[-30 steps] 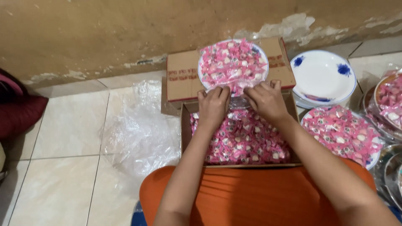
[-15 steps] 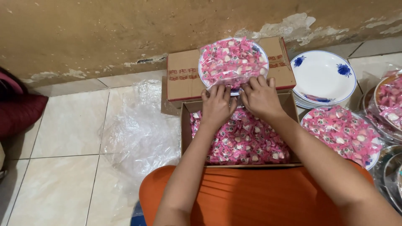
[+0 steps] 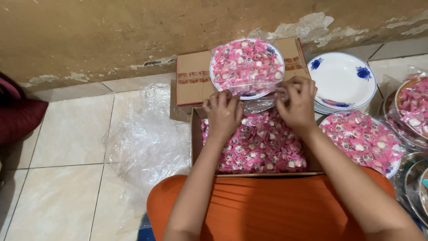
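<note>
The left hand [image 3: 224,111] and the right hand [image 3: 298,100] pinch with narrow fingers the clear plastic wrap [image 3: 261,96] at the near edge of a plate of pink candies [image 3: 246,67], probably to pull the film tight around it. This plate rests on a closed brown cardboard box [image 3: 191,82] with red print on its side, against the wall. Below the hands an open carton [image 3: 256,143] holds loose pink candies. At right are stacked white plates with blue flowers [image 3: 343,80] and another wrapped plate [image 3: 363,140]; loose plastic sheet [image 3: 147,138] lies on the floor.
</note>
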